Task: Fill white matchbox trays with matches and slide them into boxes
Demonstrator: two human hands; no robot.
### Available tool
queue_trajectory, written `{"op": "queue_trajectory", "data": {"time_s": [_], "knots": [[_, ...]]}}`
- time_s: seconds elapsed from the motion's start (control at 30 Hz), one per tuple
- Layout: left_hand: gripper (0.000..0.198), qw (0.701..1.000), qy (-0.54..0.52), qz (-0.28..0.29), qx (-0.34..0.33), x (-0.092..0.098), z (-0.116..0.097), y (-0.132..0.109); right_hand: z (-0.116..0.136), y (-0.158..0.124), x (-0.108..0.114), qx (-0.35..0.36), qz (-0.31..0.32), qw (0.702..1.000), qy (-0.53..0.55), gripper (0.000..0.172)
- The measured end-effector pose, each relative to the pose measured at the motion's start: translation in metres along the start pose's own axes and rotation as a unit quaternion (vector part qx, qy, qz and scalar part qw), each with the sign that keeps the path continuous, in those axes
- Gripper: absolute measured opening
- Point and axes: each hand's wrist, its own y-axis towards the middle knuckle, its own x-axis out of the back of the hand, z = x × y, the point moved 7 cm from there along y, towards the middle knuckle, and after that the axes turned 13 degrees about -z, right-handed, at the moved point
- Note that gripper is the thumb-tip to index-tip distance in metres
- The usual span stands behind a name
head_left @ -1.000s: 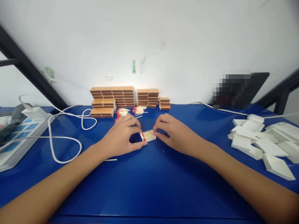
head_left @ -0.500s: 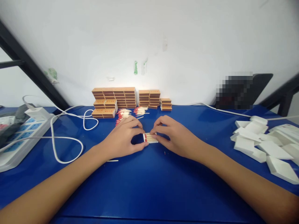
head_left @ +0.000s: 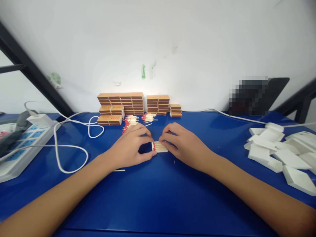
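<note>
A small white matchbox tray [head_left: 160, 146] filled with red-tipped matches lies on the blue table [head_left: 158, 194] between my hands. My left hand [head_left: 130, 146] pinches its left end with thumb and curled fingers. My right hand [head_left: 184, 143] grips its right end, fingers bent over the top edge. Loose red-tipped matches [head_left: 134, 119] lie in two heaps just behind my hands. Stacks of brown matchboxes [head_left: 123, 102] stand against the white wall.
A pile of flat white box sleeves [head_left: 276, 152] lies at the right. A white power strip [head_left: 22, 144] with looping white cables [head_left: 71, 144] sits at the left. A single match [head_left: 119, 170] lies near my left wrist. Black frame bars stand at both sides.
The tray has turned from a slight tilt to lying flat and square between my hands. My right fingers have closed in over its top edge. The view shifted slightly.
</note>
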Motion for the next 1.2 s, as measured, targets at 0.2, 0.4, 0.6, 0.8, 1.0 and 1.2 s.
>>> {"op": "queue_trajectory", "data": {"time_s": [0.2, 0.4, 0.6, 0.8, 1.0, 1.2], "knots": [[0.022, 1.0, -0.007, 0.007, -0.003, 0.0, -0.003, 0.0, 0.0, -0.001, -0.001, -0.031, 0.005, 0.999, -0.038, 0.018], [0.021, 1.0, -0.01, -0.002, -0.006, 0.001, -0.007, 0.002, -0.007, -0.002, -0.001, -0.084, -0.005, 0.996, -0.01, 0.008], [0.019, 1.0, -0.019, -0.005, -0.005, 0.001, -0.007, 0.0, 0.0, -0.001, -0.002, -0.088, 0.002, 0.996, 0.035, 0.006], [0.019, 1.0, -0.018, -0.01, -0.013, 0.002, -0.01, 0.0, -0.003, -0.001, -0.002, -0.118, 0.013, 0.992, 0.046, 0.006], [0.02, 1.0, -0.02, -0.011, -0.012, 0.002, -0.008, 0.0, 0.0, -0.001, -0.003, -0.11, 0.035, 0.991, 0.068, 0.007], [0.02, 1.0, -0.021, -0.015, -0.008, 0.002, -0.007, 0.001, 0.001, -0.002, -0.004, -0.121, 0.049, 0.989, 0.065, 0.01]]}}
